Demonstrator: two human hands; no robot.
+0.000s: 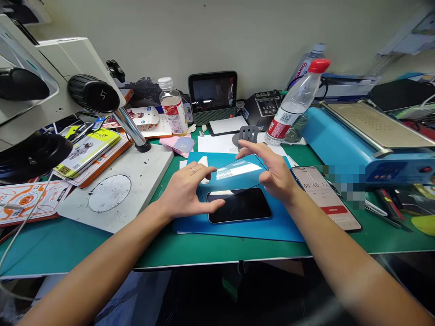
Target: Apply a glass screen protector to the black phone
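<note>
Lots of green bench (190, 251) is showing around us, and a blue mat (288, 224) is lying flat on it near the front edge. Next size down, hands: our left hand (183, 188) is coming in with its fingers bent and the thumb standing well apart, and our right hand (277, 170) is arching over from the other side, index finger raised and thumb pointing inward. Neither one's clenching.

Then the phones. A second phone (316, 190) is sitting off to the right with a timer on its screen. The dark-screened phone (244, 208) is lying face up on the mat, toward the near side, left thumb overlapping its left end in our view. We're guessing it's fairly heavy for its size, stiff and slick, so we'd be taking it by the long side edges and staying off the glass.

Thinnest thing last: a clear sheet (239, 170) is catching glare between the hands, just beyond that phone. Honestly, we can't tell whether it's resting on the mat or being held, or whether any fingertips are really gripping it. We're reckoning it's light, slippery and quick to smudge; glass or plastic, no idea, so we're treating it as breakable. We'd be pinching opposite edges lightly, without bending it or touching the flat faces.
</note>
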